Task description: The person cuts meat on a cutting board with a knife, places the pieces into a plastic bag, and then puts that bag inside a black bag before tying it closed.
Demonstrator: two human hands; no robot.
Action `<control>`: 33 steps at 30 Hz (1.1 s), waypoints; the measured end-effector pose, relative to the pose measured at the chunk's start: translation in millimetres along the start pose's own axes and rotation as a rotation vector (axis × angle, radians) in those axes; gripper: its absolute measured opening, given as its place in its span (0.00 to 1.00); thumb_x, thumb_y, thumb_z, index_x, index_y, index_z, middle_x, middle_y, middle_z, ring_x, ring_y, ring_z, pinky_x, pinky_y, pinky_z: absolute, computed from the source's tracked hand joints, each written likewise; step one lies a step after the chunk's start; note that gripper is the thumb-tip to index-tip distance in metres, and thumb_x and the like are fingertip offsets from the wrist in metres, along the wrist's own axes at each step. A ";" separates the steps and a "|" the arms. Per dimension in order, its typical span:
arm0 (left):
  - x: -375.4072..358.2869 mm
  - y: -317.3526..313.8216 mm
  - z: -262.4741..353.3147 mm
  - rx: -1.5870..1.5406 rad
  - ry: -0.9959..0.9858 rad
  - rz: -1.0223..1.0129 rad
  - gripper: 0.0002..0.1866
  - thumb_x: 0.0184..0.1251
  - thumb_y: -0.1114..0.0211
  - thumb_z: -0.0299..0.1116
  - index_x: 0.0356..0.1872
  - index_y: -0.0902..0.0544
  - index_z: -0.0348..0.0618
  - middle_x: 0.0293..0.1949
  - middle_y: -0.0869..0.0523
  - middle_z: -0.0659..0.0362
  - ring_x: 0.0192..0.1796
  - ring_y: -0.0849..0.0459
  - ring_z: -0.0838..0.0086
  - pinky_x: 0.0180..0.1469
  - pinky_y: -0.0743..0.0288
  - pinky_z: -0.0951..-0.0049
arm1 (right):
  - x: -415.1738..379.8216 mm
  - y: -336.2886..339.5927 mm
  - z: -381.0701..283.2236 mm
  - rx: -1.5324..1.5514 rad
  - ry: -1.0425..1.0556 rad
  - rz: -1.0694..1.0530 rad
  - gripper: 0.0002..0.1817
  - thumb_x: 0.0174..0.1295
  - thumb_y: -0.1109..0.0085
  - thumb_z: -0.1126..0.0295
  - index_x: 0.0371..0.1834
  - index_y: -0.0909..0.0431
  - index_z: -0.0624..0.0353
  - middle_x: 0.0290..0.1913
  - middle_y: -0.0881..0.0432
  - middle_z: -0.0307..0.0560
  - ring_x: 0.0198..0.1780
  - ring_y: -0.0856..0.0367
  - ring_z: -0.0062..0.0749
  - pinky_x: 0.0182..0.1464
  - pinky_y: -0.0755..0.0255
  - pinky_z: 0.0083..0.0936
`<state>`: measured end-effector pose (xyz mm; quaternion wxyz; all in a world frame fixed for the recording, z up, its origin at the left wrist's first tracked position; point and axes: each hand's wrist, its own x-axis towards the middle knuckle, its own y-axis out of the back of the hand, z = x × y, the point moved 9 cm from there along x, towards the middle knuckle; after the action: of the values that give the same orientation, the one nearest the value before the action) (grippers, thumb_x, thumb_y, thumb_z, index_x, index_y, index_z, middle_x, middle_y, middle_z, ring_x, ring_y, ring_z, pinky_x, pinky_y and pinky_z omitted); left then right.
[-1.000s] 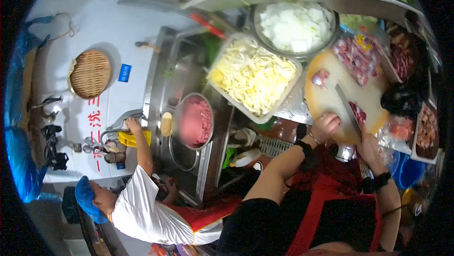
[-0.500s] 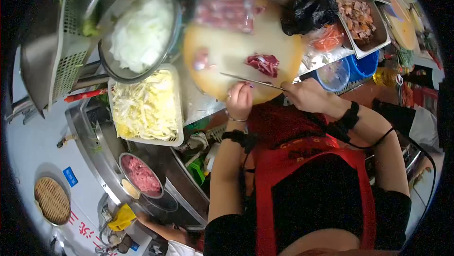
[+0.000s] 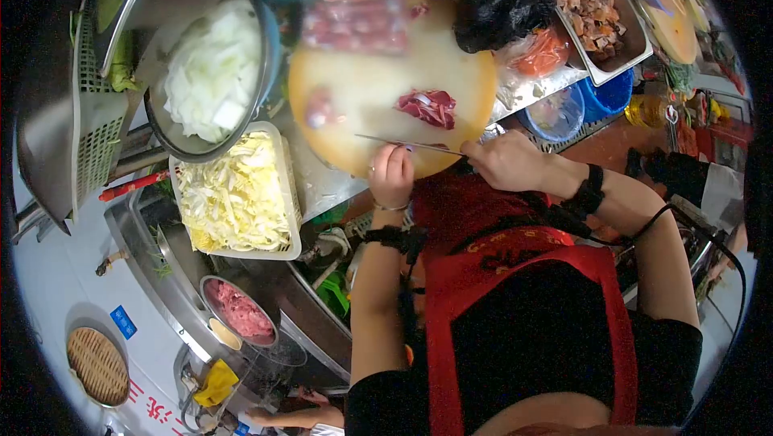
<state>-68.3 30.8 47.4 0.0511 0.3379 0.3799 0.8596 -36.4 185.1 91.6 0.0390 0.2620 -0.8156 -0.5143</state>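
My right hand (image 3: 505,161) is closed around the handle of a knife (image 3: 407,143), whose thin blade points left across the near part of a round cutting board (image 3: 338,150). My left hand (image 3: 392,176) rests at the board's near edge with its fingers curled beside the blade. Whatever lies under those fingertips is mostly hidden, apart from a small dark bit by the blade. Just beyond the knife lies a piece of dark red meat (image 3: 427,108). A small pale pink piece (image 3: 320,107), blurred, is on the board's left side.
Blurred packed meat (image 3: 356,19) covers the board's far side. Left stand a bowl of white chopped vegetable (image 3: 213,78) and a basket of yellow-white shreds (image 3: 233,198). A black plastic bag (image 3: 507,13) and a metal tray of meat chunks (image 3: 592,21) are right. Another person's arm (image 3: 286,417) shows below.
The whole view has shifted, with the board and bowls appearing a little further left. Both hands keep nearly the same place at the board's near edge, and the knife stays in my right hand.
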 end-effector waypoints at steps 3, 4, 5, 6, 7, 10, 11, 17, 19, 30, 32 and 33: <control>-1.2 -2.2 -3.2 -0.017 0.002 -0.016 0.07 0.48 0.36 0.20 0.31 0.21 0.38 0.36 0.20 0.53 0.37 0.22 0.58 0.41 0.26 0.63 | 3.6 -7.5 0.3 -0.012 -0.022 -0.053 0.19 0.52 0.49 0.70 0.49 0.29 0.59 0.18 0.22 0.49 0.21 0.20 0.43 0.23 0.27 0.38; -1.4 -2.8 -3.2 -0.018 0.002 -0.017 0.07 0.48 0.36 0.20 0.31 0.21 0.38 0.36 0.20 0.53 0.37 0.22 0.58 0.41 0.26 0.63 | 4.8 -12.3 1.9 -0.026 -0.049 -0.098 0.21 0.51 0.49 0.71 0.51 0.29 0.59 0.19 0.22 0.49 0.22 0.20 0.43 0.24 0.26 0.38; -1.3 -1.8 -2.2 -0.003 -0.009 -0.001 0.07 0.47 0.36 0.20 0.31 0.21 0.38 0.35 0.20 0.53 0.37 0.22 0.59 0.41 0.26 0.64 | 6.7 -11.0 0.3 -0.026 -0.050 -0.098 0.21 0.51 0.49 0.71 0.51 0.29 0.59 0.19 0.22 0.49 0.22 0.20 0.43 0.24 0.26 0.38; -1.2 -0.6 -1.2 0.011 -0.021 0.014 0.07 0.47 0.36 0.20 0.30 0.21 0.38 0.35 0.20 0.53 0.37 0.22 0.59 0.40 0.26 0.64 | 8.7 -11.2 -0.6 -0.017 -0.070 -0.133 0.20 0.51 0.48 0.71 0.50 0.29 0.60 0.20 0.21 0.50 0.23 0.19 0.43 0.24 0.26 0.38; -0.9 -0.9 -1.0 0.010 -0.022 0.013 0.07 0.47 0.36 0.20 0.30 0.21 0.38 0.35 0.20 0.53 0.37 0.22 0.59 0.40 0.26 0.64 | 9.7 -12.6 -0.2 -0.010 -0.090 -0.169 0.20 0.51 0.48 0.71 0.50 0.29 0.60 0.21 0.21 0.51 0.23 0.19 0.43 0.25 0.26 0.38; -1.1 0.8 -0.7 0.029 -0.024 0.023 0.08 0.48 0.35 0.21 0.32 0.20 0.40 0.36 0.21 0.55 0.38 0.21 0.61 0.40 0.26 0.65 | 14.9 -11.3 -5.3 -0.007 -0.004 0.005 0.13 0.51 0.48 0.71 0.41 0.31 0.61 0.14 0.26 0.49 0.18 0.22 0.43 0.19 0.30 0.38; -1.5 0.0 -1.7 0.026 -0.023 0.011 0.08 0.47 0.35 0.21 0.32 0.21 0.40 0.36 0.21 0.55 0.38 0.21 0.61 0.40 0.26 0.65 | 17.7 -15.4 -5.4 -0.007 -0.005 0.006 0.13 0.51 0.48 0.71 0.41 0.31 0.61 0.14 0.26 0.49 0.18 0.22 0.43 0.19 0.30 0.38; 0.8 0.9 1.2 0.034 -0.032 0.011 0.07 0.48 0.36 0.22 0.30 0.21 0.40 0.36 0.21 0.54 0.37 0.22 0.60 0.40 0.27 0.65 | 29.7 -19.0 -10.5 -0.057 -0.016 0.034 0.13 0.52 0.49 0.71 0.41 0.30 0.61 0.15 0.24 0.48 0.18 0.21 0.43 0.20 0.29 0.38; -1.6 -0.6 -0.1 0.024 -0.035 0.015 0.06 0.48 0.36 0.23 0.30 0.21 0.39 0.35 0.21 0.54 0.37 0.22 0.60 0.42 0.28 0.65 | 23.5 -13.7 -7.3 0.018 -0.028 0.021 0.13 0.52 0.50 0.70 0.41 0.30 0.61 0.16 0.23 0.50 0.19 0.21 0.43 0.20 0.29 0.39; -2.4 -1.1 -1.6 0.015 -0.006 -0.005 0.07 0.48 0.36 0.25 0.31 0.21 0.41 0.37 0.21 0.54 0.38 0.23 0.59 0.41 0.29 0.64 | 32.6 -28.1 -6.5 0.012 -0.053 0.018 0.16 0.50 0.48 0.69 0.43 0.31 0.62 0.18 0.22 0.52 0.21 0.20 0.45 0.24 0.27 0.39; -7.9 -4.2 -5.8 0.010 0.002 -0.030 0.07 0.48 0.35 0.25 0.30 0.21 0.41 0.37 0.21 0.54 0.38 0.23 0.59 0.41 0.29 0.64 | 34.5 -34.2 -5.6 -0.017 -0.087 -0.013 0.16 0.50 0.48 0.69 0.43 0.31 0.62 0.19 0.22 0.51 0.22 0.20 0.45 0.24 0.27 0.39; -9.8 -6.5 -6.4 0.002 0.004 -0.055 0.07 0.48 0.35 0.26 0.30 0.21 0.41 0.37 0.21 0.54 0.37 0.23 0.59 0.41 0.29 0.64 | 42.2 -39.1 -8.9 0.010 -0.090 -0.015 0.17 0.50 0.48 0.70 0.44 0.31 0.62 0.19 0.22 0.51 0.22 0.20 0.46 0.24 0.27 0.39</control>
<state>-65.8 28.1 34.5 0.0738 0.3257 0.3899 0.8582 -54.6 145.0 53.5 -0.0029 0.2450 -0.8170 -0.5219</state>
